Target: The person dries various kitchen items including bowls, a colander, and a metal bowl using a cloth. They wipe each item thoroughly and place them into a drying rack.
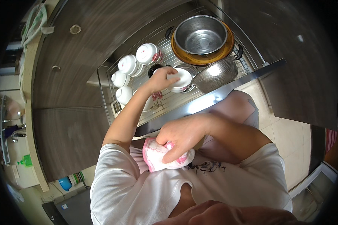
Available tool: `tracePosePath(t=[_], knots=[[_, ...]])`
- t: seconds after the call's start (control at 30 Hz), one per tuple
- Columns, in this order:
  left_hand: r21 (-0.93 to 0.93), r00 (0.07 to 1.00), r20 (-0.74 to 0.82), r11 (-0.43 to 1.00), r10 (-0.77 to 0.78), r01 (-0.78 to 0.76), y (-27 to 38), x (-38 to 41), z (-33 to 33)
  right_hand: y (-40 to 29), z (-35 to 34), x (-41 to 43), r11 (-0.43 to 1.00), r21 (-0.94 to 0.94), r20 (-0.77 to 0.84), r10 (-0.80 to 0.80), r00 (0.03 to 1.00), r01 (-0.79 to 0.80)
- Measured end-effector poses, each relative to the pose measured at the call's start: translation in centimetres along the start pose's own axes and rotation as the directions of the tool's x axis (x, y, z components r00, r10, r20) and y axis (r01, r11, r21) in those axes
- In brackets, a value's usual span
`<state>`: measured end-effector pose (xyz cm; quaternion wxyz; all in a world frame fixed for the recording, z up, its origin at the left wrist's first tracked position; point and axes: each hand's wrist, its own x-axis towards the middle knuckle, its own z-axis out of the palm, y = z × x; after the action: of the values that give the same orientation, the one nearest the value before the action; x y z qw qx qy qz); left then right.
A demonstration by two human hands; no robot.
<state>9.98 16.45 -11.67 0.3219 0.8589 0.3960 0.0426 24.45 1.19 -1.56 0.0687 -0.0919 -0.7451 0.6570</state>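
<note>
My left hand (164, 78) reaches over a pull-out wire rack, its fingers and thumb apart at the left side of a small white bowl (183, 78) with a red pattern. No grip on the bowl shows. Close to my body, my right hand (183, 137) is closed around a white and pink cloth (155, 159). White bowls stand upside down at the rack's left, among them a floral one (147, 53) and another (126, 64). Under my left forearm, a floral dish is partly hidden. A dark round object (155, 69) lies behind my left hand.
A steel pot (201, 35) sits in an amber, dark-handled pan (183, 57) at the rack's back right. Before it lies a dimpled metal utensil (218, 74). The drawer's metal front edge (197, 105) runs close to my knee. Dark cabinet fronts (67, 84) flank the rack.
</note>
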Motion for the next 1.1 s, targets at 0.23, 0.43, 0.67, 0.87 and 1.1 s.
tracePosePath(t=[0.23,0.43,0.67,0.87,1.1], knots=[[0.581,0.955,0.297,0.789,0.024,-0.200,-0.4,-2.3,2.3,0.3,0.3,1.0,0.998,-0.052,0.011,0.040,0.999,-0.039],[0.185,0.964,0.216,0.976,-0.155,0.115,0.9,-3.7,-0.7,0.7,0.1,1.3,0.992,-0.121,-0.015,0.018,1.000,-0.019],[-0.463,0.992,0.061,0.877,-0.113,0.128,1.6,-6.3,-5.1,-0.3,1.3,0.7,0.999,-0.041,-0.002,-0.017,1.000,0.017],[-0.593,0.998,-0.068,0.805,-0.011,-0.031,5.8,0.7,-8.4,-1.2,0.7,-0.4,0.998,0.006,-0.037,-0.069,0.997,0.069],[-0.371,0.990,-0.089,0.926,-0.110,0.070,5.1,13.9,-4.2,-1.7,-0.6,-1.6,0.997,-0.068,-0.082,-0.054,0.995,0.048]])
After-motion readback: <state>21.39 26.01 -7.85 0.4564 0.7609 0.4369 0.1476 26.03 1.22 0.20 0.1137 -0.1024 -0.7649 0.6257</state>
